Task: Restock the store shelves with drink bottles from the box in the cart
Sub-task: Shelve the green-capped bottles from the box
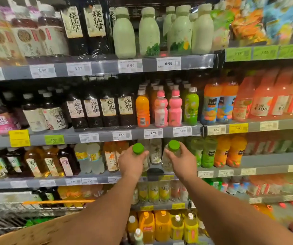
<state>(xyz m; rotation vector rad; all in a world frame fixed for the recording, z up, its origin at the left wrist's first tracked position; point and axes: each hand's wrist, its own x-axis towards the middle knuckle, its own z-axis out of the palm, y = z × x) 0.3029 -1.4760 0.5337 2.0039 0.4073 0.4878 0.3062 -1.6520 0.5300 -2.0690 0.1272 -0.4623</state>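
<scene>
Hands (133,160) gripping bottles (172,152) near shelf edge (156,175)

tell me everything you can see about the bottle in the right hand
The bottle in the right hand is clear plastic with a round green screw cap and a pale, see-through body; any label is too blurred to read. It stands roughly upright, tilted slightly toward the camera, at the front edge of the third shelf down. The right hand grips it around the shoulder just below the cap, covering much of its right side. It sits right of the matching green-capped bottle in the left hand.
</scene>
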